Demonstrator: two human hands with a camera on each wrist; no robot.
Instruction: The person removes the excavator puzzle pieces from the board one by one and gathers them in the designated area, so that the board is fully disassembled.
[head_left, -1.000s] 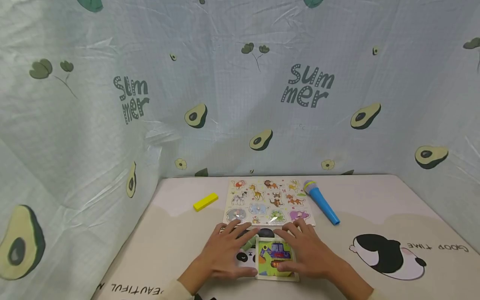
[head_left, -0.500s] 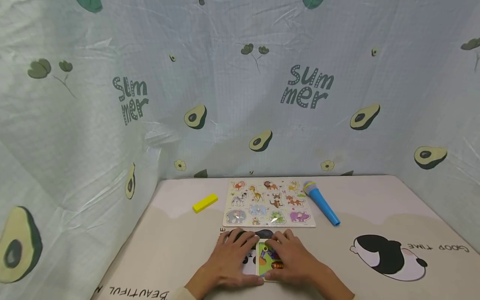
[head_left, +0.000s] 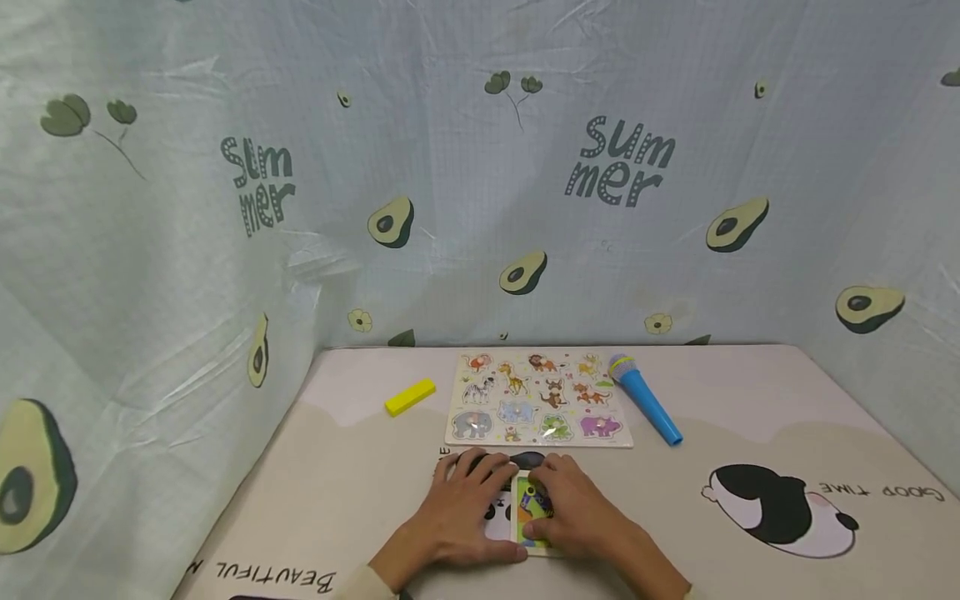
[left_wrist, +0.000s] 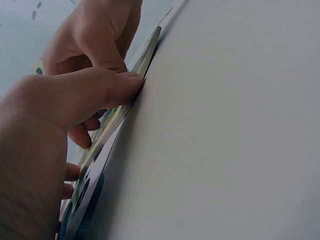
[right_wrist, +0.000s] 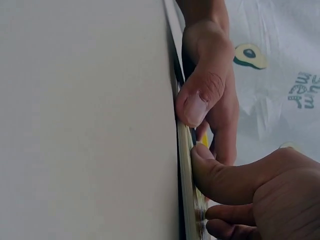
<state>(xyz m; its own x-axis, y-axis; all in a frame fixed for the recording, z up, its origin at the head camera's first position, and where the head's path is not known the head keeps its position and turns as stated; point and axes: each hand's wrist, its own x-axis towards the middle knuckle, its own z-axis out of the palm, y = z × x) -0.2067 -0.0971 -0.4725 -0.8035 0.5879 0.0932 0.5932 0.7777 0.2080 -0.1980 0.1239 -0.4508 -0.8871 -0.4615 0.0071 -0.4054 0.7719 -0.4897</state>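
A small white-framed picture puzzle [head_left: 528, 542] with an excavator on green lies flat on the table, its right part covered by fingers. My left hand [head_left: 467, 512] holds the frame's left side, thumb on the near edge and index finger at the far corner. My right hand [head_left: 576, 510] bends over the picture, thumb and fingertips on its face, apparently pinching a piece; its palm hides the rest. Low along the table, the left wrist view has the left thumb [left_wrist: 127, 85] pressed on the puzzle's rim. Both thumbs meet close together in the right wrist view, above the puzzle's edge [right_wrist: 186, 185].
Beyond the hands lies an animal peg board [head_left: 536, 398], a yellow block [head_left: 410, 397] to its left and a blue toy microphone [head_left: 647, 398] to its right. The tablecloth [head_left: 337, 492] bears printed dogs and lettering. An avocado-print curtain [head_left: 450, 167] encloses the back and sides.
My right hand has moved left across the puzzle, its fingers drawn closer together. The left thumb has shifted onto the near edge. A pale green patch beside the left fingers is out of sight.
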